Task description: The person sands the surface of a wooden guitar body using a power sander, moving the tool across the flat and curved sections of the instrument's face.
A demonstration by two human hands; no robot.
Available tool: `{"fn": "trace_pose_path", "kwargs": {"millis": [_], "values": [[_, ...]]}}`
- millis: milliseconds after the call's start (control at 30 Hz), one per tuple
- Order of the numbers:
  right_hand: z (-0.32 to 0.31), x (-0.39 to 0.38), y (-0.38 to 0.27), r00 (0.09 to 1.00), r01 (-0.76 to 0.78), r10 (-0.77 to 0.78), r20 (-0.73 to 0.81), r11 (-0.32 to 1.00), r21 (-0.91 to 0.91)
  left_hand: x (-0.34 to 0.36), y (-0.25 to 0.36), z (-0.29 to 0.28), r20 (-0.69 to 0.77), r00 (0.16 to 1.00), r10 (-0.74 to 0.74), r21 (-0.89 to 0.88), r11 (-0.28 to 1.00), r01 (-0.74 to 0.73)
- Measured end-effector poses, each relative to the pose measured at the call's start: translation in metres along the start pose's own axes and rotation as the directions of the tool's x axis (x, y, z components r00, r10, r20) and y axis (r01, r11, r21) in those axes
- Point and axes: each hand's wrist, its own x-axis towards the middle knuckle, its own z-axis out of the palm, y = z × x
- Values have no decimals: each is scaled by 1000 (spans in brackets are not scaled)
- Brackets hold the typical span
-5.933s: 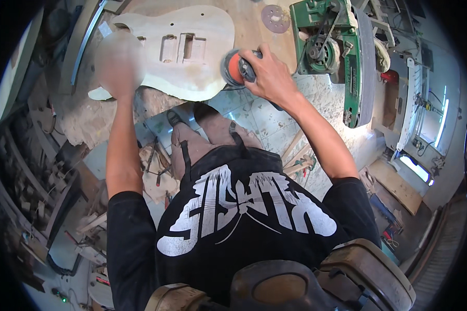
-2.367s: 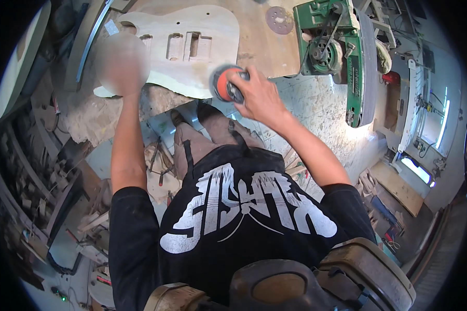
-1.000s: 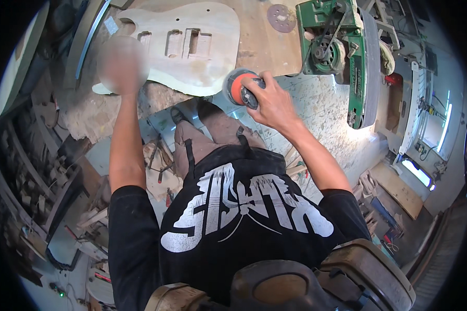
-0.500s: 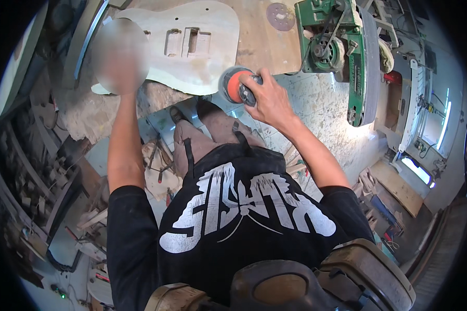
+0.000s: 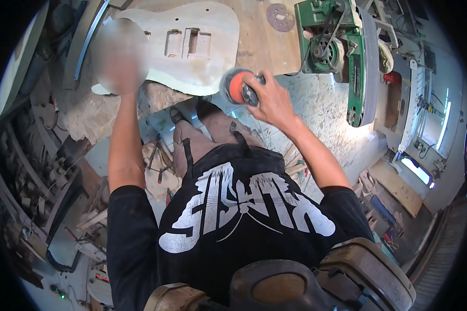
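Observation:
A pale wooden electric guitar body (image 5: 210, 59) with cut-out pockets lies flat on a wooden bench. My right hand (image 5: 275, 101) is wrapped round an orange and black orbital sander (image 5: 235, 87). The sander is tilted at the body's near right edge; whether its pad touches the wood I cannot tell. Over the left end of the body is my left hand (image 5: 120, 62). A round blur covers it, so its fingers and anything in them are hidden.
A round brown sanding disc (image 5: 280, 17) with holes lies on the bench top (image 5: 262, 49). Right of it stands a green belt sander (image 5: 355, 78) with a grey belt. Wood pieces (image 5: 368, 189) and a board (image 5: 397, 186) lie at the right; cluttered scraps fill the left.
My right hand and the orbital sander have shifted very slightly to the right along the body's edge. The guitar body and my left arm look unmoved.

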Motion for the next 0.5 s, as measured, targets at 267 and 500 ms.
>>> {"fn": "trace_pose_path", "kwargs": {"millis": [267,500], "values": [[-4,-1,5,999,9,-9,49,1000,4,0,0,0,-14,1000,12,-19,1000,-12],[-5,20,-3,999,15,-14,-49,1000,19,2,-3,3,17,1000,-12,10,1000,12]]}}
